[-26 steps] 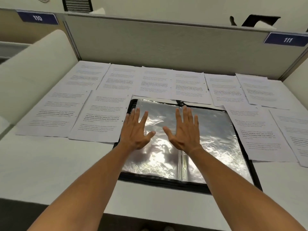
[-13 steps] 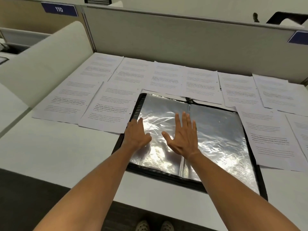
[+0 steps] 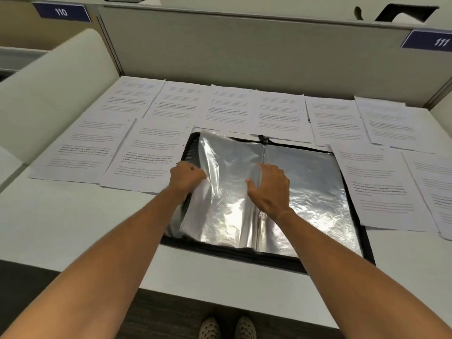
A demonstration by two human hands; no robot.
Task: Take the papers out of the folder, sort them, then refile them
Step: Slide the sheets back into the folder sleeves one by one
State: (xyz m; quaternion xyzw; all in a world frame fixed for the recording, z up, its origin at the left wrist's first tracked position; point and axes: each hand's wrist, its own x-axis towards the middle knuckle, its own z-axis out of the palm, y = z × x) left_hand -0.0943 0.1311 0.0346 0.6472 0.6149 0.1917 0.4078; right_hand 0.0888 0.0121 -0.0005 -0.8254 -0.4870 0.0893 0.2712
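Observation:
A black folder (image 3: 266, 261) lies open on the white desk, showing shiny clear plastic sleeves (image 3: 315, 187) on both sides of its spine. My left hand (image 3: 187, 176) grips the left edge of the left-hand sleeve (image 3: 220, 204), whose outer side is lifted off the folder. My right hand (image 3: 270, 188) rests flat with straight fingers near the spine. Several printed paper sheets (image 3: 146, 155) lie spread in rows around the folder's left, far and right sides.
A grey partition (image 3: 244, 52) closes the desk's far side, with blue signs 110 (image 3: 61, 12) and 111 (image 3: 439, 41). A cream side panel (image 3: 49, 89) stands at the left. The desk's near edge (image 3: 220, 287) is in front of me, with my shoes (image 3: 227, 327) below.
My left hand went from lying flat on the sleeve to curling round its left edge and lifting it. My right hand shifted slightly toward the spine and stayed flat.

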